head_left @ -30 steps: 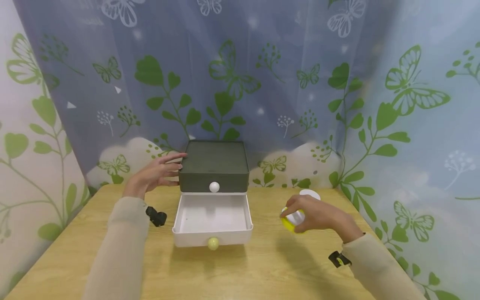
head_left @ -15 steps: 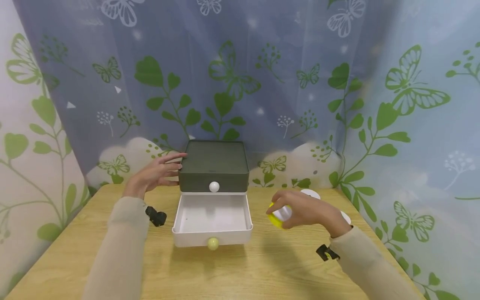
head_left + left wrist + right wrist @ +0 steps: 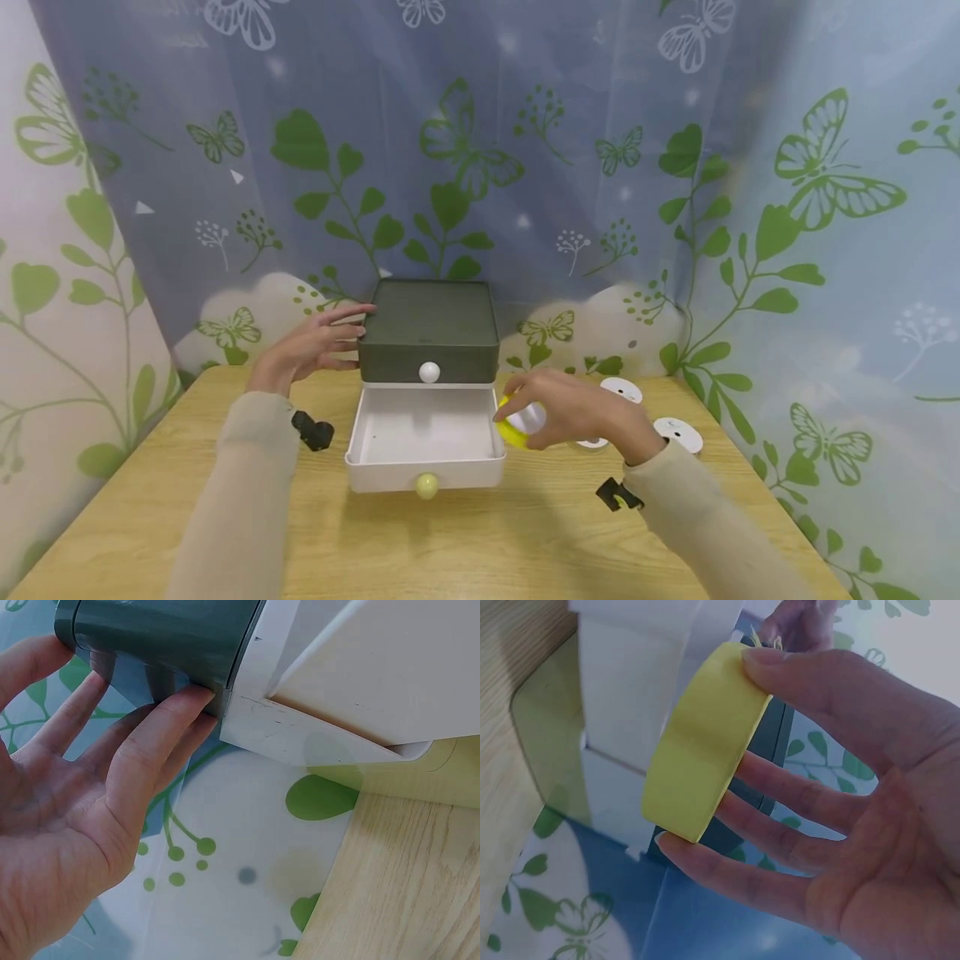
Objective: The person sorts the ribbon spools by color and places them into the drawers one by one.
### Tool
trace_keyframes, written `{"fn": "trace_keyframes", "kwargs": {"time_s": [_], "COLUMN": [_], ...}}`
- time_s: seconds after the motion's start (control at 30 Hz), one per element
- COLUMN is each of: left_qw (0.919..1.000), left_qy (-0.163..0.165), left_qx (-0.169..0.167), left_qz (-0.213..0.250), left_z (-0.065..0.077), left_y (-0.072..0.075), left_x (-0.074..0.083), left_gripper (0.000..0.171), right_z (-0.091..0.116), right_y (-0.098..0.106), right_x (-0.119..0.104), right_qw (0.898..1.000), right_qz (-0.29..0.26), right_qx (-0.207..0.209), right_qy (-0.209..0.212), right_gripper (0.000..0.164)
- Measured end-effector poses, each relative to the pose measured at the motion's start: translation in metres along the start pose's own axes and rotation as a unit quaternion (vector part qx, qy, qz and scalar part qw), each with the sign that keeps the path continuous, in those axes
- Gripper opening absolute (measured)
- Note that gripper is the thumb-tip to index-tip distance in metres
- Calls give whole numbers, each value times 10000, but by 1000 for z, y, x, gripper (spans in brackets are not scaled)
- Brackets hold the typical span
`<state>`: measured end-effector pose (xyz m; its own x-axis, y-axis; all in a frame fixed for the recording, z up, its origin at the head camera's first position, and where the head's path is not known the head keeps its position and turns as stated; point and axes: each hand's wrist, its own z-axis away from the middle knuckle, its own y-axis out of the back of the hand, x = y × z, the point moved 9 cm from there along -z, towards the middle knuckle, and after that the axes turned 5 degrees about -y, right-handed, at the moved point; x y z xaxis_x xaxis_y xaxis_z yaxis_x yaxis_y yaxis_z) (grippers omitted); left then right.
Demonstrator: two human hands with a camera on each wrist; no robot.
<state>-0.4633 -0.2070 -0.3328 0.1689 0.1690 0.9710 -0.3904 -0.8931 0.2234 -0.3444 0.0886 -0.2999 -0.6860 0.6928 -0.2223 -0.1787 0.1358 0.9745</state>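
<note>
The yellow roll, with a white side face, is in the right hand, pinched between the thumb and the fingertips. It is held at 3 o'clock from the open white drawer, right by its edge; whether the two touch cannot be told. The right wrist view shows a few thin strands standing up by the thumb tip.

The drawer has a pale yellow-green knob at its 6 o'clock side and juts out over the tabletop. At 12 o'clock from it is a dark green box, its front bearing a round white knob. The left hand lies at 10 o'clock from the drawer, its fingers spread wide and resting against the box's side.

The table has a light, yellowish wood grain, with soft shadows below the drawer and toward 5 o'clock. White discs lie on it past the right hand: one disc between 2 and 3 o'clock from the roll, another disc at 3 o'clock, and a third mostly hidden by the hand.

Each beige sleeve carries a small black device near the wrist. At 12 o'clock behind the table hangs a blue curtain printed with green leaves, pale clouds and butterflies; a whitish patterned panel stands at 10 o'clock, and a light blue one at 2 o'clock.
</note>
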Motion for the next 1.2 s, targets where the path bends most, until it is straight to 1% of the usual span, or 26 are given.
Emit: {"fn": "trace_keyframes", "kwargs": {"time_s": [0.3, 0.47, 0.63, 0.97, 1.2], "left_qw": [10000, 10000, 10000, 10000, 10000], "left_qy": [0, 6, -20, -38, -41], "left_qx": [10, -24, -36, -27, -52], "left_qz": [16, 24, 49, 30, 4], "left_z": [-1, 0, 0, 1, 1], "left_y": [0, 0, -1, 0, -1], "left_x": [-1, -1, 0, 0, 0], "left_gripper": [65, 66, 66, 65, 65], "right_z": [-21, -32, -43, -62, -73], "right_y": [-5, -9, -12, -21, -30], "right_x": [-30, -41, -49, -56, -52], "right_qw": [9990, 9975, 9964, 9954, 9935], "right_qz": [171, 371, 370, 279, 374], "right_qx": [-85, -93, -229, -533, -786], "right_qy": [405, 601, 728, 752, 740], "right_gripper": [43, 44, 44, 46, 45]}}
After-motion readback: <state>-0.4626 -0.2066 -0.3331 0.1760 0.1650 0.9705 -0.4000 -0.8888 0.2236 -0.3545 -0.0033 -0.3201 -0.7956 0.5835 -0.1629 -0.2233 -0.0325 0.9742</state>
